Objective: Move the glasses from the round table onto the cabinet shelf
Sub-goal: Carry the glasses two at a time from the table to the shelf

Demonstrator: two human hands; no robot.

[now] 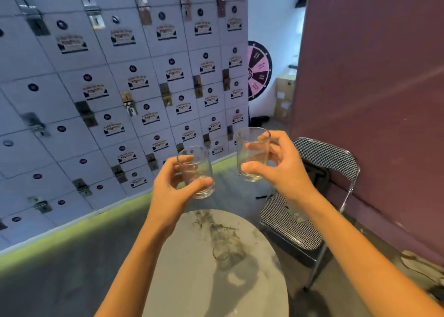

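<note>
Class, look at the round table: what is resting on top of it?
On the round table stands one clear glass. The forearms cover parts of the tabletop, so anything beneath them cannot be seen.

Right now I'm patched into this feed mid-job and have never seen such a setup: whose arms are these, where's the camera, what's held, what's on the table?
There is no machine: a person wears one camera on the head, looking forward and down. The left hand grips a clear drinking glass; the right hand grips a second clear glass. Both are lifted above the round marble-pattern table, where one more glass stands. A checkered folding chair sits to the right, a wall of lockers to the left.
</note>
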